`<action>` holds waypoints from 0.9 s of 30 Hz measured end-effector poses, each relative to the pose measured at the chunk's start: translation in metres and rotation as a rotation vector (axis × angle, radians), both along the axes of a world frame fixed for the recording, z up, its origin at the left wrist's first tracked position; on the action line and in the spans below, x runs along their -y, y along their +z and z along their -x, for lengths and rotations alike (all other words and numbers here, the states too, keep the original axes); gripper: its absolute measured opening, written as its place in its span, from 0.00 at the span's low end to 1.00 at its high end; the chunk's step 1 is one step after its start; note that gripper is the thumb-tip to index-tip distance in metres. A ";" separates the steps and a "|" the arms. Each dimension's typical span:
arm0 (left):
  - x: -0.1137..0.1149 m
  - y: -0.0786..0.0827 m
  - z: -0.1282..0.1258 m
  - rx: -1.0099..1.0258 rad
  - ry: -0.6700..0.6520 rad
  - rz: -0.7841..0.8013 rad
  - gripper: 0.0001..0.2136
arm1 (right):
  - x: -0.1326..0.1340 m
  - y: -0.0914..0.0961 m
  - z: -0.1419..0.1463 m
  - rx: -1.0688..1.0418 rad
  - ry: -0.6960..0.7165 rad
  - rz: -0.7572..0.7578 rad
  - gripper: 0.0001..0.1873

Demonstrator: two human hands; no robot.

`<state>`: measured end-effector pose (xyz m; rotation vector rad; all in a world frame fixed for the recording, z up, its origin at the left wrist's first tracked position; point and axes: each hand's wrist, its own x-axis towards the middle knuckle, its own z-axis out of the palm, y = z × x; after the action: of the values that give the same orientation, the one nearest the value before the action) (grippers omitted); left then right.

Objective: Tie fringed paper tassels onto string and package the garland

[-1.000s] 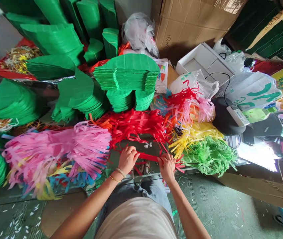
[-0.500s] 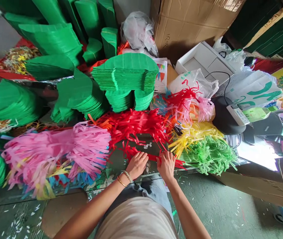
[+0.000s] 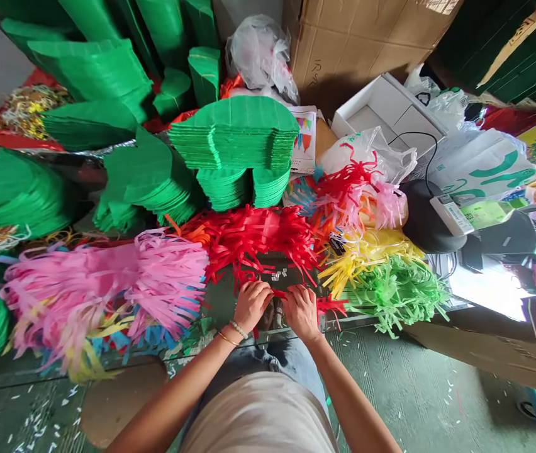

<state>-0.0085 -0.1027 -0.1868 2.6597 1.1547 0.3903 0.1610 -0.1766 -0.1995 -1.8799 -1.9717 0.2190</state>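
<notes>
Holding red fringe (image 3: 329, 306), probably, between hands (image 3: 252, 306) (image 3: 302, 313)

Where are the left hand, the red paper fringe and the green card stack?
Left hand (image 3: 252, 306), head view, on the back of the hand.
Red paper fringe (image 3: 253, 234), head view, middle of the bundle.
Green card stack (image 3: 233, 132), head view, on its top sheet.
</notes>
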 end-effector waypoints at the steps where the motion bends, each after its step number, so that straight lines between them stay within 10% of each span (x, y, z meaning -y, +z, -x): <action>1: -0.001 0.000 0.000 -0.011 0.031 0.003 0.07 | -0.001 0.001 -0.002 -0.006 -0.013 0.009 0.09; 14: -0.032 -0.004 0.018 -0.143 0.136 -0.027 0.11 | 0.004 0.004 -0.021 0.020 -0.222 0.070 0.07; 21: -0.019 -0.005 0.015 -0.052 -0.209 0.014 0.11 | 0.003 -0.004 -0.012 0.039 0.156 0.014 0.16; 27: -0.009 0.002 0.010 0.009 -0.241 0.028 0.11 | 0.001 -0.006 -0.004 0.050 0.176 -0.024 0.10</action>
<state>-0.0189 -0.0938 -0.1848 2.7265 0.8164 0.3389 0.1646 -0.1779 -0.2053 -1.7126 -2.1655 0.1993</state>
